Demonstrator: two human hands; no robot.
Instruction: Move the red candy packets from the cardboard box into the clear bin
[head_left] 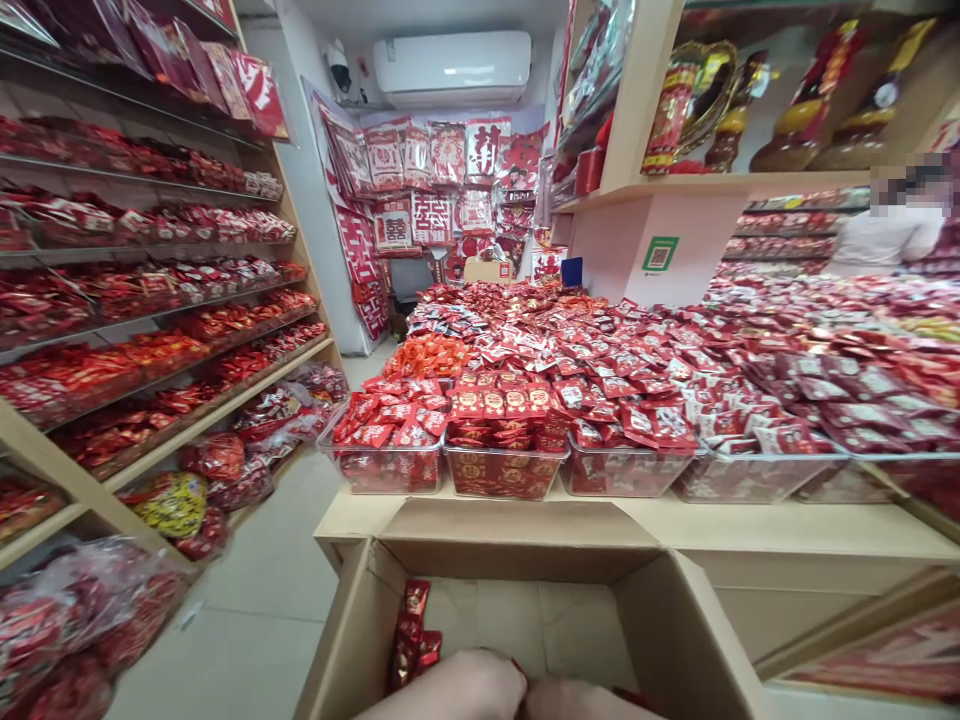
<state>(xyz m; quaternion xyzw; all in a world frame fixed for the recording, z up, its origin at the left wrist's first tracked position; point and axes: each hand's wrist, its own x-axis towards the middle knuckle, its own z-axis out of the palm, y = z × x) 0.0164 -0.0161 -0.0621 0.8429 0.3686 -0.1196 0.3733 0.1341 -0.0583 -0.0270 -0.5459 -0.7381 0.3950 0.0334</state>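
An open cardboard box [360,620] stands at the front, with several small shiny red packets [407,640] along its left inner wall. Both hands reach into its near part. My left hand [484,680] is curled, fingertips turned down and hidden, and a sliver of red packet [517,664] shows at its fingers. Close beside it is my right hand [574,697], smeared by motion, so its fingers do not show. Another bit of red lies on the box floor past my right hand. Part of the brown box bottom [555,620] is bare.
Beyond the box, a counter [600,520] bears clear plastic bins [506,472] heaped with red packets. Packed shelves [135,270] line the left, with bagged goods [97,620] on the floor. A wooden cabinet [720,182] overhangs the right; a person [874,240] stands at far right.
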